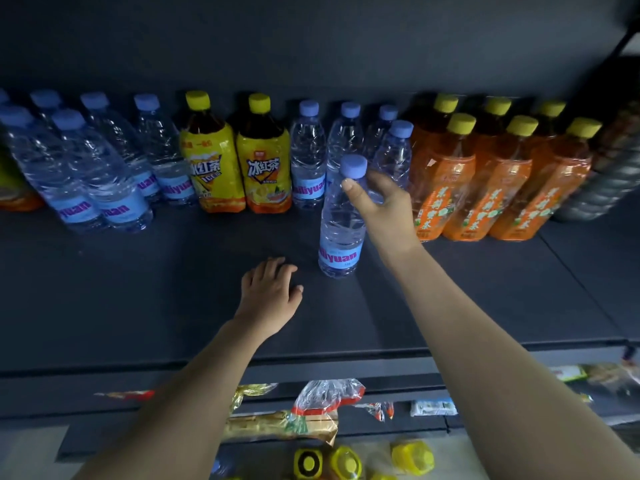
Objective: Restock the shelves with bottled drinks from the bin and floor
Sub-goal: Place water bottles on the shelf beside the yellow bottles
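I'm looking at a dark grey matte shelf board (138, 289) in dim light, backed by a plain dark grey rear panel (311, 46). A black slanted bracket (627, 38) crosses the top right corner. A paler grey floor patch (31, 448) shows at lower left.

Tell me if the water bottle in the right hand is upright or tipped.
Upright: the water bottle stands base down on the shelf, blue cap on top; the right hand grips its neck.

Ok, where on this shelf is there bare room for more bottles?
Bare shelf in front of the yellow iced teas, left of the left hand; also before the orange teas, right of the right arm. The back row is packed.
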`<state>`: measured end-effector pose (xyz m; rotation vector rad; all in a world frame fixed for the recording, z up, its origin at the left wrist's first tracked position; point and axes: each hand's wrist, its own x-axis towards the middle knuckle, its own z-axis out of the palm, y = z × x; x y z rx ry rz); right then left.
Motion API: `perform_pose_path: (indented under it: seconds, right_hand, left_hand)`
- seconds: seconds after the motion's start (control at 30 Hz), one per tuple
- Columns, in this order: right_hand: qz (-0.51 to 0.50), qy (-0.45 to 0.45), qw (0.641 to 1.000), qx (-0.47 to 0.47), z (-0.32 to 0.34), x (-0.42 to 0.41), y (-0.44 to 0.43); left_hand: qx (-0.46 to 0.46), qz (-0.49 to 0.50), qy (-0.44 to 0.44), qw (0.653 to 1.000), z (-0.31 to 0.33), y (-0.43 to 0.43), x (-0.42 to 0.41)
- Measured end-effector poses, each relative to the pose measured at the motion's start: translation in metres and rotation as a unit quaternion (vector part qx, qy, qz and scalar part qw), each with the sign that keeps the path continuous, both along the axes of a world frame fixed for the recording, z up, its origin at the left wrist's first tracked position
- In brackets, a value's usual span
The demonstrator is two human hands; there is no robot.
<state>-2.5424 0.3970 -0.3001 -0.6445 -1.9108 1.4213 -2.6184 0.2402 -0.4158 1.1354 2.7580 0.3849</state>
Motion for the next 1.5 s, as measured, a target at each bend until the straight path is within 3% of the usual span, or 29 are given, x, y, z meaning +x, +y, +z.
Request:
perform_pose_path:
  seconds: [0.13, 0.33, 0.73, 0.93, 1.17, 1.5]
  right_hand:
    - [0.004, 0.001, 0.995, -0.096, -0.017, 0.006, -0.008]
    - [-0.092, -0.105, 0.990, -0.002, -0.052, 0.007, -0.019]
    - [-0.068, -0.098, 0.993, 0.005, -0.072, -0.013, 0.007]
    - [-0.076, -0.159, 0.983, 0.050, -0.062, -0.032, 0.028]
    - [-0.125, -0.101, 0.987, 0.011, -0.068, -0.044, 0.028]
    - [-0.165, -0.148, 0.973, 0.059, -0.066, -0.056, 0.026]
  left_hand:
    - [0.000, 0.000, 0.013, 1.000, -0.004, 0.000, 0.001]
    - [0.002, -0.004, 0.024, 1.000, -0.003, -0.003, 0.003]
    - [0.002, -0.009, 0.039, 0.999, -0.009, -0.002, 0.001]
    - [0.026, -0.003, 0.051, 0.998, -0.010, -0.001, 0.002]
    - [0.031, 0.000, 0.059, 0.998, -0.012, -0.001, 0.002]
    - [0.029, 0.003, 0.055, 0.998, -0.012, -0.002, 0.001]
